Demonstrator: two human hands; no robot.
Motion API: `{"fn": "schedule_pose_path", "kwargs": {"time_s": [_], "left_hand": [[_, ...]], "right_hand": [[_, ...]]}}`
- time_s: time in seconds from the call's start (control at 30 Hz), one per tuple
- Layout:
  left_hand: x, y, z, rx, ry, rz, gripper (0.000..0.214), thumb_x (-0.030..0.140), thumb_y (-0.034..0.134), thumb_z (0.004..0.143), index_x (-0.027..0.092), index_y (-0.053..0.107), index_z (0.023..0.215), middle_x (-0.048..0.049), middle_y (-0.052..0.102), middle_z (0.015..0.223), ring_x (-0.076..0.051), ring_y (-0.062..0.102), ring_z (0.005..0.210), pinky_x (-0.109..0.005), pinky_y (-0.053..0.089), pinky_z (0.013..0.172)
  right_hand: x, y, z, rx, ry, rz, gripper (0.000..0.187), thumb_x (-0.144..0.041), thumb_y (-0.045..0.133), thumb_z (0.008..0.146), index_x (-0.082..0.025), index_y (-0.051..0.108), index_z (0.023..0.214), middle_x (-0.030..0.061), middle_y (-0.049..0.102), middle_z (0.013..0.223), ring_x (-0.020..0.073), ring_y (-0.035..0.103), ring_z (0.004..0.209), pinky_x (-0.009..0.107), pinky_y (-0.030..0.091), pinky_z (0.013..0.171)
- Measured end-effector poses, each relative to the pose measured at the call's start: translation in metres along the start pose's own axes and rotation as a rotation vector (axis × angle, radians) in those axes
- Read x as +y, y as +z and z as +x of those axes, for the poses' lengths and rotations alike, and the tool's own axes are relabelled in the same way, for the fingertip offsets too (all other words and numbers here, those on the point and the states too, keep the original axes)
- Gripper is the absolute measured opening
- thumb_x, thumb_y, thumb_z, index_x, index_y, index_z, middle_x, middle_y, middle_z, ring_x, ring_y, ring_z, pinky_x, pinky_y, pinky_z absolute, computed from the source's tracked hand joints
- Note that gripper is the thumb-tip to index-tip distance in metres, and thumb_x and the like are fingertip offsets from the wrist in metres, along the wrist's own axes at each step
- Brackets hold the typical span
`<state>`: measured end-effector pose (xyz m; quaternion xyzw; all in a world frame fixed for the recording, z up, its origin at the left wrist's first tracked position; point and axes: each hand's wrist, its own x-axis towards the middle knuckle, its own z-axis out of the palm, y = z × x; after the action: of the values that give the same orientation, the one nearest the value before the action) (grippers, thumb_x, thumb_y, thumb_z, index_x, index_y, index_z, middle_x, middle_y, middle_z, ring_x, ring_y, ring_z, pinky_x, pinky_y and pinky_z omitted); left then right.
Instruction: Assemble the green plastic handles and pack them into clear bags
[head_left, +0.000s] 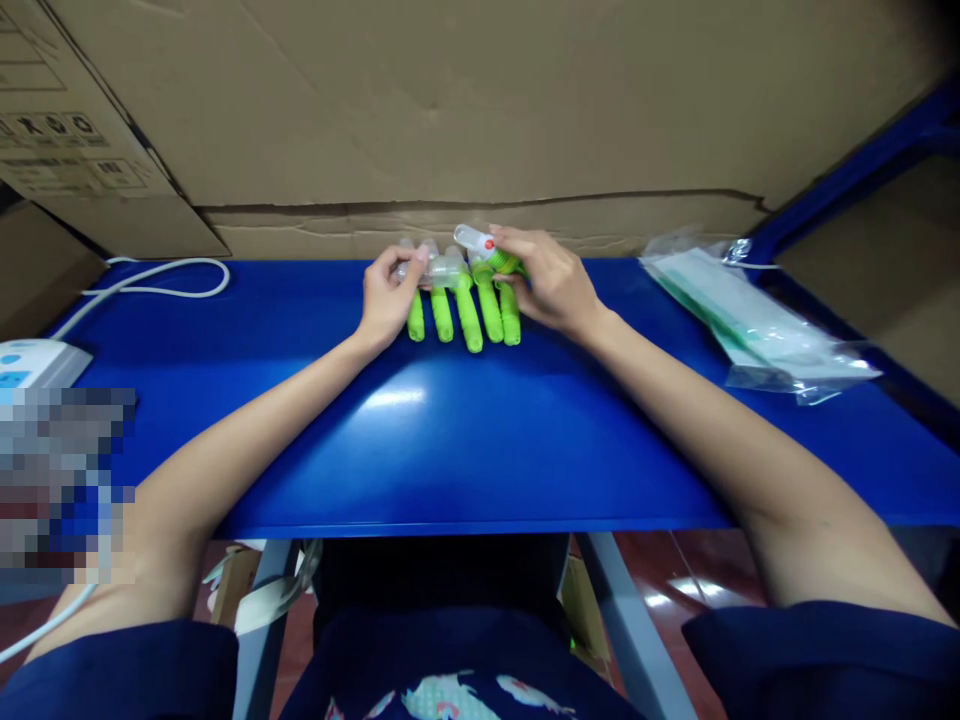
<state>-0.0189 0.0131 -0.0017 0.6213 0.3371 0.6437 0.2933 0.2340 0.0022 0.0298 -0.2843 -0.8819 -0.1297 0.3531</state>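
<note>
Blue table (pixel 225 420) w/ glossy top, light glare near centre. Cardboard boxes (pixel 450 100) stacked along its far edge. Reddish floor (pixel 675 575) below, grey legs (pixel 619 625).

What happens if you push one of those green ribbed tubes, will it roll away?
Probably a little: each green ribbed tube is round and lies on a smooth, shiny blue table. The ribs suggest it bends rather than stays stiff. It looks light, since the right hand holds one end with just fingertips.
</note>
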Motion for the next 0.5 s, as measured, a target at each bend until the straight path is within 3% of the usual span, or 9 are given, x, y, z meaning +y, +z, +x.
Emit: {"fn": "schedule_pose_path", "kwargs": {"time_s": [0.1,0.17,0.33,0.5], "left_hand": [[-0.007,-0.010,0.009,0.103,-0.034,-0.022,0.065,0.085,0.066,0.075,0.020,0.064,0.081,-0.0025,0.069,0.081,-0.015,0.067,0.077,-0.027,0.060,0.066],[-0.007,-0.012,0.011,0.102,-0.036,-0.022,0.067,0.086,0.065,0.075,0.020,0.064,0.082,-0.0030,0.069,0.082,-0.015,0.067,0.078,-0.027,0.059,0.067],[0.012,-0.008,-0.003,-0.057,0.102,0.161,0.063,0.082,0.066,0.079,0.019,0.068,0.087,-0.0032,0.070,0.082,-0.014,0.065,0.074,-0.026,0.054,0.067],[0.032,-0.008,-0.016,-0.212,0.225,0.283,0.053,0.070,0.060,0.093,0.018,0.068,0.098,-0.0061,0.075,0.096,-0.017,0.070,0.087,-0.029,0.054,0.081]], "right_hand": [[0.002,-0.001,-0.006,-0.023,-0.062,-0.054,0.041,-0.029,0.039,0.108,-0.019,0.057,0.143,0.0156,0.064,0.146,0.0297,0.063,0.134,0.055,0.055,0.108],[0.000,0.000,-0.009,-0.055,-0.085,-0.092,0.040,-0.027,0.038,0.108,-0.018,0.060,0.140,0.0160,0.064,0.146,0.0289,0.064,0.131,0.053,0.056,0.106],[-0.014,0.002,-0.010,-0.176,-0.091,-0.069,0.039,-0.033,0.040,0.110,-0.020,0.060,0.141,0.0167,0.061,0.149,0.0288,0.063,0.134,0.050,0.058,0.105],[-0.028,0.004,-0.006,-0.073,0.081,-0.042,0.067,-0.068,0.048,0.100,-0.017,0.056,0.143,0.0210,0.047,0.159,0.0341,0.054,0.142,0.047,0.061,0.098]]}}
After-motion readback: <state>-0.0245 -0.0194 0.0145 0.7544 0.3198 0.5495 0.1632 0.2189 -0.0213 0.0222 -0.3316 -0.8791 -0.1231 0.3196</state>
